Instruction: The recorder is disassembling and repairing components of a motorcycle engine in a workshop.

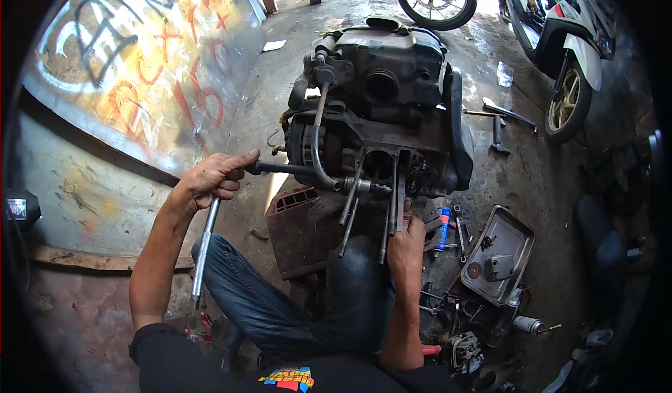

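L hand [222, 174], 9 o'clock: grip wrapped round silver bar [206, 249] & dark rod [283, 170]. R hand [408, 230], 4 o'clock, seems closed on flat strip [401, 207] by engine [381, 78], 12 o'clock. Best: rod straight, engine braced, even pressure.

This place seems to be a motorcycle repair workshop. A bare engine [381, 132] stands near the centre, toward one o'clock; a white scooter [584, 55] is parked at two o'clock; at four o'clock lie spanners [459, 229] and a metal tray [521, 233] with parts [499, 267].
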The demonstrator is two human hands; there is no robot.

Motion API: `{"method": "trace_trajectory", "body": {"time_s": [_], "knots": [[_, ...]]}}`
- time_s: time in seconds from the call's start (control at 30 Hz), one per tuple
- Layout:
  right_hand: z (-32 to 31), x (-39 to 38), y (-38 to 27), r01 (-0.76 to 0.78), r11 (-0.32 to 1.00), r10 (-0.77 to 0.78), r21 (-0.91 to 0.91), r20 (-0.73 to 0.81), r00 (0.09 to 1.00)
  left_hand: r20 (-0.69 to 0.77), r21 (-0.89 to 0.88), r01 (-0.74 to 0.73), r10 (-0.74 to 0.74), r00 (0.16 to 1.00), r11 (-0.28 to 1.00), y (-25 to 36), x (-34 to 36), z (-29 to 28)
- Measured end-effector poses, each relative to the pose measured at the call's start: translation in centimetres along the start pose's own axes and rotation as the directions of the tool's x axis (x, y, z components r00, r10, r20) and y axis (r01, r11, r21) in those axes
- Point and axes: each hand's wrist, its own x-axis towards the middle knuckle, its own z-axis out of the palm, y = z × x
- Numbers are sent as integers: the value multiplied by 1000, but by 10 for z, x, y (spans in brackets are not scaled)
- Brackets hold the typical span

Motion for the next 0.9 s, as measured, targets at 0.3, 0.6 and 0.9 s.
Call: {"method": "trace_trajectory", "body": {"time_s": [0.3, 0.6, 0.9], "knots": [[1, -2, 0, 18, 1000, -18, 20, 3, 1000, 119, 129, 135, -151, 981, 982, 15, 14, 1], [2, -4, -2, 122, 992, -121, 18, -57, 991, 63, 153, 110, -121, 991, 982, 19, 1, -8], [3, -6, -1, 173, 982, -181, -76, -117, 977, 99, 78, 146, -154, 983, 986, 14, 12, -4]]}}
